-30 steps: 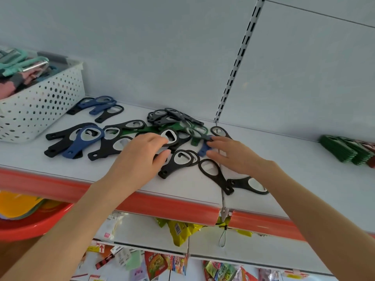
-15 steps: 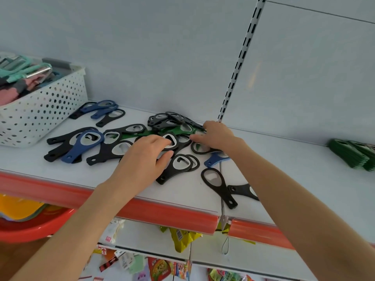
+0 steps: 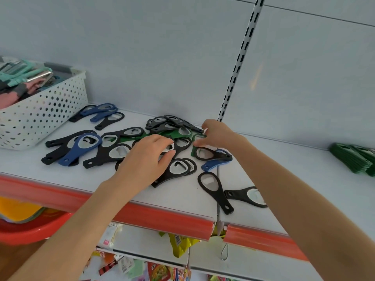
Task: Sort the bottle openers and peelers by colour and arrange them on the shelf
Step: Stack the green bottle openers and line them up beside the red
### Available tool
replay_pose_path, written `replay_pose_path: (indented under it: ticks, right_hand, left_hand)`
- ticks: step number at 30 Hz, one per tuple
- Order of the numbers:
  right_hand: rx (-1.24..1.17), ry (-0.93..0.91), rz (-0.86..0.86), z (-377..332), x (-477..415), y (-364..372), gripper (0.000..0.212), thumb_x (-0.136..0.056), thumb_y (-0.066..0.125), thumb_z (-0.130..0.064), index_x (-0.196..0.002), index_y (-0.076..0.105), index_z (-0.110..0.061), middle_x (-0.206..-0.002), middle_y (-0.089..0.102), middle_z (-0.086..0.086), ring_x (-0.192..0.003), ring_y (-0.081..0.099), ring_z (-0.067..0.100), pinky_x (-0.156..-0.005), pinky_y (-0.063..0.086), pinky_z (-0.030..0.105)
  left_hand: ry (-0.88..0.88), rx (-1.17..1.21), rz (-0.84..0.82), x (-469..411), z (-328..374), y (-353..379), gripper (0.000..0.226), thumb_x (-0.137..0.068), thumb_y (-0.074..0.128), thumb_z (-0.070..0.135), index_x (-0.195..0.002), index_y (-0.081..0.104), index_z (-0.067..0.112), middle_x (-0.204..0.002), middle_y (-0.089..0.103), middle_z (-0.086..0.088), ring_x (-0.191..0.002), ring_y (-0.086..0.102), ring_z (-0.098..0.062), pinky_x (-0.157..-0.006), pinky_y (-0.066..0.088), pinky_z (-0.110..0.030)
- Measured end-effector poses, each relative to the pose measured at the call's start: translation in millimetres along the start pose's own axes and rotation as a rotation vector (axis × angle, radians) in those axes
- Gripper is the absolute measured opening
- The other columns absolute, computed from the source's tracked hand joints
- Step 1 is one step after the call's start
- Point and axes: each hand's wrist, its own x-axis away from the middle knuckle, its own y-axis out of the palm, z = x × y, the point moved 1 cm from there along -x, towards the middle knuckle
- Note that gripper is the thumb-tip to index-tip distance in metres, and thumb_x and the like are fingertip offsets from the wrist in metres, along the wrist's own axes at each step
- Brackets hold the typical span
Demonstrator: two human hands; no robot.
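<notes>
- Mixed pile of bottle openers [image 3: 129,147] is spread across the middle of the shelf [image 3: 284,169]; black ones dominate, with green and blue tangled among them, so sorting is judged far from done.
- Right hand [image 3: 220,135] is reached over the back of the pile; its fingers are curled onto the ring of a green bottle opener [image 3: 197,137], apparently pinching it to draw it out from under a black one.
- Left hand [image 3: 147,159] is laid over the black openers in the centre, fingers bent, thumb out to the side. Whether anything is gripped cannot be told; it is probably placed there to steady the heap while the green one is freed.
- Stack of green openers [image 3: 353,157] is set well apart at the far right, most likely the colour group being built.
- Blue opener [image 3: 81,148] lies on black ones at the left; another blue opener [image 3: 216,164] lies just beside the right wrist.
- Peelers [image 3: 22,76], teal and pink, are left unsorted in the white perforated basket [image 3: 46,116] at the left end.
</notes>
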Motion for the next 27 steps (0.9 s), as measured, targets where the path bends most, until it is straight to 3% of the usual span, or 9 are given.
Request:
replay_pose_path:
  ticks: [3,8,10,12,15,18,21,23,27]
  right_hand:
    - [-0.079,0.019,0.006,1.2,5.8,-1.0,0.065,-0.075,0.073,-0.038,-0.125,0.047,-0.005,-0.123,0.052,0.008,-0.112,0.05,0.023,-0.088,0.04,0.029]
    - [-0.641,-0.063,0.103,-2.0,27.8,-30.8,0.018,-0.083,0.065,-0.006,-0.099,0.063,0.001,-0.072,0.062,0.004,-0.057,0.056,0.008,-0.053,0.048,0.016]
    - [-0.811,-0.155,0.091,-12.9,38.2,-42.1,0.005,-0.083,0.064,-0.003,-0.086,0.064,-0.008,-0.067,0.062,0.002,-0.057,0.06,0.008,-0.054,0.052,0.015]
    - [-0.897,-0.233,0.038,-30.2,45.2,-44.5,0.009,-0.083,0.065,-0.004,-0.082,0.062,-0.012,-0.067,0.064,0.0,-0.058,0.063,0.005,-0.06,0.055,0.017]
    - [-0.917,-0.298,-0.034,-49.2,44.7,-36.0,0.003,-0.085,0.063,-0.008,-0.085,0.062,-0.011,-0.073,0.065,0.002,-0.064,0.063,0.007,-0.065,0.055,0.021]
    - [-0.625,-0.303,0.089,-47.1,26.8,-21.5,0.01,-0.088,0.061,-0.014,-0.091,0.066,-0.006,-0.078,0.064,0.004,-0.065,0.057,0.007,-0.064,0.049,0.023]
    - [-0.209,-0.294,0.077,-44.9,6.6,0.9,0.025,-0.091,0.056,-0.025,-0.108,0.065,-0.01,-0.106,0.066,0.006,-0.095,0.059,0.016,-0.079,0.04,0.021]
    - [-0.084,-0.267,0.068,-48.9,-3.8,13.9,0.035,-0.093,0.05,-0.036,-0.119,0.06,-0.014,-0.118,0.062,0.006,-0.109,0.055,0.023,-0.086,0.039,0.025]
    - [0.081,-0.207,0.087,-56.6,-17.8,23.5,0.049,-0.092,0.042,-0.048,-0.126,0.052,-0.013,-0.128,0.056,0.01,-0.117,0.05,0.03,-0.097,0.041,0.037]
  left_hand:
    - [-0.012,0.021,0.013,-1.7,1.7,-0.1,0.032,-0.09,0.055,0.021,-0.12,0.059,0.008,-0.11,0.061,-0.006,-0.107,0.054,-0.023,-0.087,0.039,-0.027]
    - [-0.092,0.13,0.059,-7.8,5.7,-4.4,0.04,-0.089,0.056,0.024,-0.125,0.054,0.007,-0.116,0.062,-0.008,-0.109,0.056,-0.02,-0.089,0.036,-0.022]
    - [-0.178,0.277,0.067,-13.4,12.1,-8.5,0.044,-0.087,0.059,0.028,-0.126,0.052,0.01,-0.116,0.062,-0.004,-0.108,0.057,-0.015,-0.09,0.039,-0.021]
    - [-0.254,0.488,0.0,-19.0,20.4,-13.0,0.038,-0.085,0.061,0.027,-0.121,0.055,0.016,-0.11,0.065,0.002,-0.099,0.063,-0.01,-0.089,0.047,-0.024]
    - [-0.325,0.855,-0.083,-18.3,25.7,-18.6,0.018,-0.09,0.053,0.008,-0.105,0.057,0.019,-0.099,0.069,-0.003,-0.081,0.07,-0.014,-0.071,0.057,-0.025]
    - [-0.459,0.94,0.018,-7.4,13.8,-26.6,0.022,-0.091,0.049,-0.001,-0.103,0.055,0.016,-0.094,0.068,-0.009,-0.072,0.071,-0.016,-0.058,0.056,-0.022]
    - [-0.555,0.975,0.101,4.0,-0.3,-32.3,0.028,-0.091,0.046,-0.004,-0.109,0.051,0.016,-0.094,0.066,-0.012,-0.07,0.071,-0.016,-0.058,0.057,-0.025]
    - [-0.577,0.964,0.146,8.5,-6.2,-34.2,0.034,-0.091,0.045,-0.005,-0.117,0.047,0.018,-0.093,0.066,-0.011,-0.07,0.07,-0.015,-0.058,0.058,-0.026]
    - [-0.599,0.982,0.22,11.0,-12.6,-37.2,0.035,-0.092,0.046,-0.003,-0.115,0.048,0.023,-0.091,0.066,-0.009,-0.069,0.07,-0.013,-0.058,0.057,-0.024]
